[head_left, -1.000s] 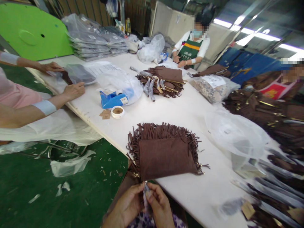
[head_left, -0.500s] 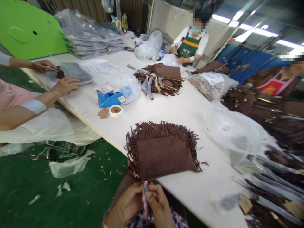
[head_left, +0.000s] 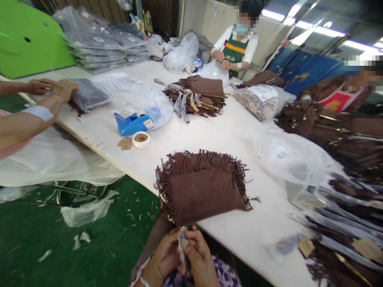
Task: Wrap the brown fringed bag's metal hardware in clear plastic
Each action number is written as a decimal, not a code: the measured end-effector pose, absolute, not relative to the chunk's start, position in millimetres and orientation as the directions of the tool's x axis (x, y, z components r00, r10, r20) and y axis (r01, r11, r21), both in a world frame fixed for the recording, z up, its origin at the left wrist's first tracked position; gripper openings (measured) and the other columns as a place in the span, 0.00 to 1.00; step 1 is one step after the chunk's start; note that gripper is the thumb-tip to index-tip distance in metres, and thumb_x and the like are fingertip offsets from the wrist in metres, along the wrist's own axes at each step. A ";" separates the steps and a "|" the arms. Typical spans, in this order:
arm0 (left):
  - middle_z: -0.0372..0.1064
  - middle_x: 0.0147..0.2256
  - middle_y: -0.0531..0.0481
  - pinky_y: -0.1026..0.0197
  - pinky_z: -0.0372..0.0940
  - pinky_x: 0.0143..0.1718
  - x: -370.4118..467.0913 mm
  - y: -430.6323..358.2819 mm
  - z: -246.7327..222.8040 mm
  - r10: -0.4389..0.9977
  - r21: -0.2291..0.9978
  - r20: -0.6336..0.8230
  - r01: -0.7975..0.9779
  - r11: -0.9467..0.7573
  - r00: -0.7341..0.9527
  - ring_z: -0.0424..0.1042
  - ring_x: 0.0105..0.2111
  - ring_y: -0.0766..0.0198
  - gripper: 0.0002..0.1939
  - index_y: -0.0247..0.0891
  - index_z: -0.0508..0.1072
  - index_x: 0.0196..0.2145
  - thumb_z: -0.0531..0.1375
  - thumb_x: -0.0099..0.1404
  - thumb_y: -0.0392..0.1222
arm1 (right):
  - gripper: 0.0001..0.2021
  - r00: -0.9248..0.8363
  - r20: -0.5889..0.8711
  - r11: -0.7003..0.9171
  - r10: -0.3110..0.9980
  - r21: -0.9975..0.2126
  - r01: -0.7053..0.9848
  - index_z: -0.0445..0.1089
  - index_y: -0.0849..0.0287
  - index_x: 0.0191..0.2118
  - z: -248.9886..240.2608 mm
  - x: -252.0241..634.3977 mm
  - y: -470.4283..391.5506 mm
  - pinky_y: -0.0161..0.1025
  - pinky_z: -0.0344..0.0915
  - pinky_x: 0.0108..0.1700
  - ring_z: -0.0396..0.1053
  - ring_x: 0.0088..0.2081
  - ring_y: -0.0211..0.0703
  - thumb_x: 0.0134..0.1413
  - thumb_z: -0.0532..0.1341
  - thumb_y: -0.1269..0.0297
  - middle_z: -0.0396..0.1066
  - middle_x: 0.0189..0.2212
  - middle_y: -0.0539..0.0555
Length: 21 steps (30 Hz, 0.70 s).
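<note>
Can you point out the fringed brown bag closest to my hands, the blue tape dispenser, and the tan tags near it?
Fringed brown bag [head_left: 206, 195]: head view, middle of its flat panel.
Blue tape dispenser [head_left: 132, 126]: head view, side of its body.
Tan tags [head_left: 126, 144]: head view, face of one tag.

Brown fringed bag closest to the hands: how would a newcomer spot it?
Find the white table, then its near edge. The brown bag there lies fringe-side away, singly, unlike the pile of brown bags beyond it.

Matt suede-like pouch [head_left: 206, 195], glossy plastic wrap [head_left: 183, 249]
</note>
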<state>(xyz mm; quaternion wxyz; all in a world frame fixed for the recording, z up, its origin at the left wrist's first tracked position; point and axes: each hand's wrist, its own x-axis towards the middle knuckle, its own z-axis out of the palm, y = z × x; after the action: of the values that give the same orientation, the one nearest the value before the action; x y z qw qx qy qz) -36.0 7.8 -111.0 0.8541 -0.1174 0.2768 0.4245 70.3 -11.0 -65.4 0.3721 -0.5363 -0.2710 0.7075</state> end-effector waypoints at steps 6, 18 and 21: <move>0.75 0.30 0.42 0.55 0.67 0.42 -35.6 5.5 -106.7 0.600 -0.004 -0.569 -0.731 0.682 0.562 0.74 0.35 0.53 0.12 0.31 0.77 0.38 0.64 0.58 0.42 | 0.24 -0.141 -0.536 -0.554 0.833 -0.800 -0.232 0.60 0.59 0.41 -68.0 71.2 -13.5 0.29 0.55 0.17 0.59 0.15 0.30 0.53 0.60 0.41 0.69 0.25 0.48; 0.74 0.28 0.45 0.66 0.65 0.29 -48.7 15.8 -76.7 0.686 0.343 -0.598 -0.642 0.686 0.415 0.71 0.26 0.65 0.10 0.30 0.77 0.38 0.66 0.58 0.37 | 0.23 -0.088 -0.604 -0.585 0.792 -0.712 -0.388 0.53 0.54 0.38 -63.1 67.5 -15.5 0.27 0.52 0.15 0.57 0.13 0.30 0.49 0.65 0.48 0.69 0.21 0.45; 0.74 0.29 0.45 0.65 0.66 0.30 -49.2 18.2 -70.5 0.717 0.393 -0.574 -0.634 0.666 0.396 0.70 0.24 0.66 0.10 0.31 0.78 0.39 0.65 0.59 0.37 | 0.23 -0.086 -0.601 -0.575 0.795 -0.700 -0.423 0.52 0.54 0.38 -67.1 68.5 -16.7 0.26 0.53 0.15 0.57 0.13 0.30 0.49 0.66 0.50 0.68 0.20 0.44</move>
<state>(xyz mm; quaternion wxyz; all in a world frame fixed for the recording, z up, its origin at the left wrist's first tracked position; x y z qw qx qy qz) -49.2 18.2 -70.5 0.8337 0.0556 0.3711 0.4051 68.5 -16.7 -67.1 0.4254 -0.5253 -0.1770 0.7153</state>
